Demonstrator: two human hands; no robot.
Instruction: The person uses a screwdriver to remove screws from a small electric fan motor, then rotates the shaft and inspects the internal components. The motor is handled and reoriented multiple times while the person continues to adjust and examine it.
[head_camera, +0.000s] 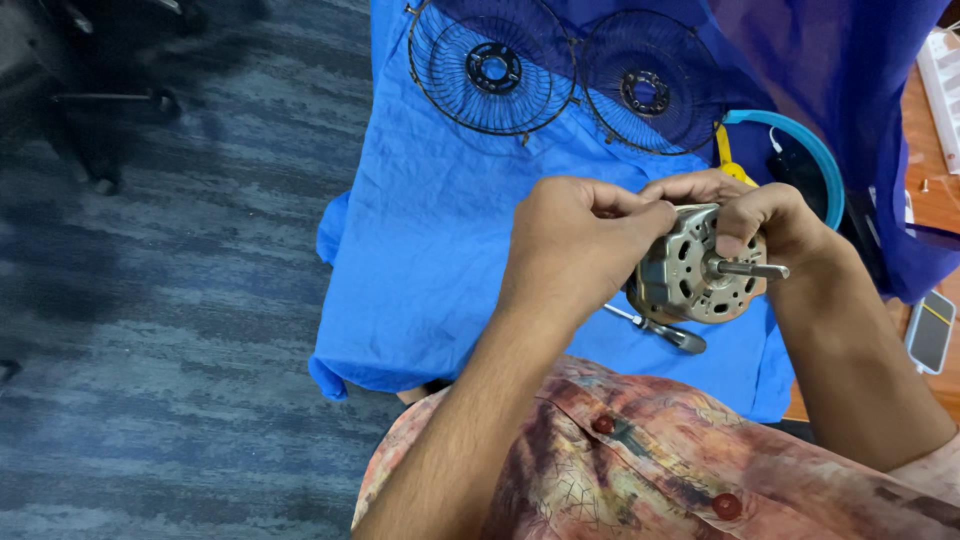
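Note:
A round metal fan motor (690, 275) with a slotted silver housing and a short shaft pointing right is held above the blue cloth (440, 230). My right hand (765, 215) grips its top and far side. With fingers pinched, my left hand (575, 245) touches the motor's upper left edge. A metal tool with a silver handle (660, 328) lies on the cloth just beneath the motor.
Two black wire fan grilles (492, 68) (648, 85) lie at the far end of the cloth. A light blue ring (800, 150) and a yellow piece (728, 160) sit behind my right hand. A phone (932, 330) rests on the wooden table at right. Dark carpet (160, 300) lies left.

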